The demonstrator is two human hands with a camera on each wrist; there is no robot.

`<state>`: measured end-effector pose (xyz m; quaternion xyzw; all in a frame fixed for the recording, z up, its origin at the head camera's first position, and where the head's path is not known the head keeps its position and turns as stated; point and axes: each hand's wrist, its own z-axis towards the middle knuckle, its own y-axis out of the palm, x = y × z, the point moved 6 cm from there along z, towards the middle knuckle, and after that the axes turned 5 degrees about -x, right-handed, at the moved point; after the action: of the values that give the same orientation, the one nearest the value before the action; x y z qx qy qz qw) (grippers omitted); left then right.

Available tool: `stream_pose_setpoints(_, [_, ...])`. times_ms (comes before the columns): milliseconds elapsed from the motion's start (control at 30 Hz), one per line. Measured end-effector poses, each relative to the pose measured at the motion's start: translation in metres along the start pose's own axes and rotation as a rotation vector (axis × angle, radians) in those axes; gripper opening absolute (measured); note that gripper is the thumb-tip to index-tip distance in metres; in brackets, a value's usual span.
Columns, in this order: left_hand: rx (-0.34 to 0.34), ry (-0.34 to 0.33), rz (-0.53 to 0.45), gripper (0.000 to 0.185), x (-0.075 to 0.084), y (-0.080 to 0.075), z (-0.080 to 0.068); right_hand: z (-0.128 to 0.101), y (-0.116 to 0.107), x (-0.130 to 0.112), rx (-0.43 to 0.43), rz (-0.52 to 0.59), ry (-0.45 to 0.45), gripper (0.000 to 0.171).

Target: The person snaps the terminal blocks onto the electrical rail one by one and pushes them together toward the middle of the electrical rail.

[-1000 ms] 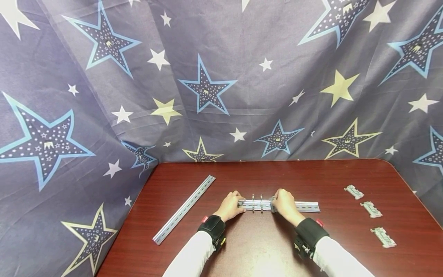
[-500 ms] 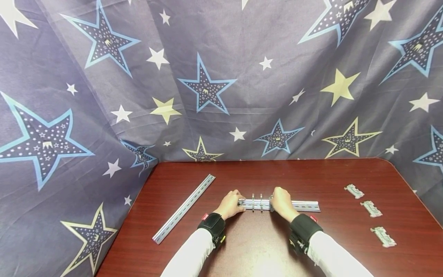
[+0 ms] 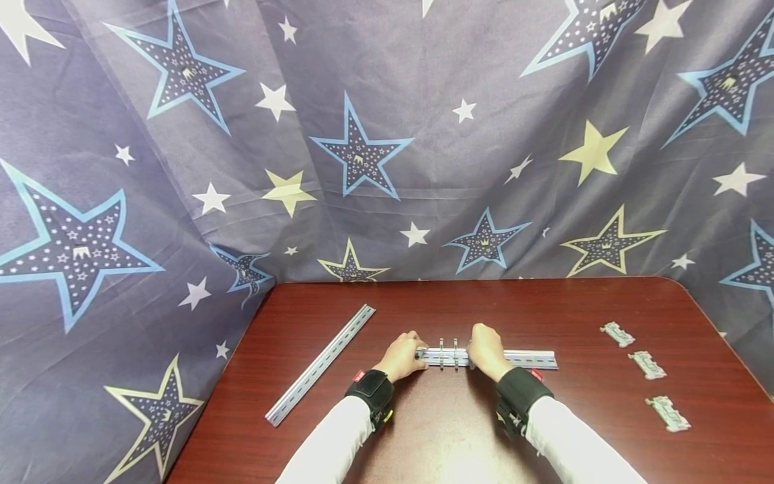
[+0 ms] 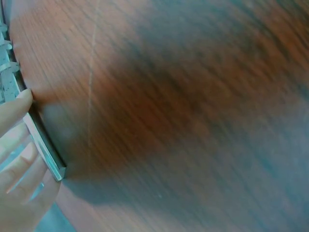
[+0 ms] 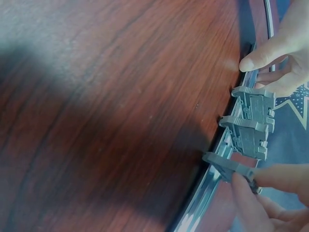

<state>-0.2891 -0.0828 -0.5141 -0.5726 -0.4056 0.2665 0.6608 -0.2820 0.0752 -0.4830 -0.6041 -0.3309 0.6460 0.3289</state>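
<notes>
Right hand has slid its clip leftward along the DIN rail, fingers pinching it; left hand fingers grasp the rail end.

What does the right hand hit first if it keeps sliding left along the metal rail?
Probably the nearer of the two grey plastic clips already seated on the slotted silver metal rail. The right hand pinches a third grey clip just beside them; the gap looks small, though depth is unclear.

The left wrist view's table is blurred; the rail runs off-frame.
</notes>
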Motion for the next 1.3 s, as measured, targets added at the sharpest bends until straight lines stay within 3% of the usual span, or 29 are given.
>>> stream_pose_setpoints(700, [-0.001, -0.015, 0.006, 0.03, -0.007, 0.001, 0.0, 0.012, 0.008, -0.007, -0.097, -0.031, 0.194, 0.014])
stream_pose_setpoints(867, [0.015, -0.009, -0.012, 0.03, -0.006, -0.001, -0.001, 0.015, 0.011, -0.007, -0.099, -0.029, 0.217, 0.014])
stream_pose_setpoints(1300, [-0.05, -0.048, 0.033, 0.022, 0.004, -0.004, 0.007, 0.011, 0.005, 0.0, -0.105, -0.021, 0.192, 0.014])
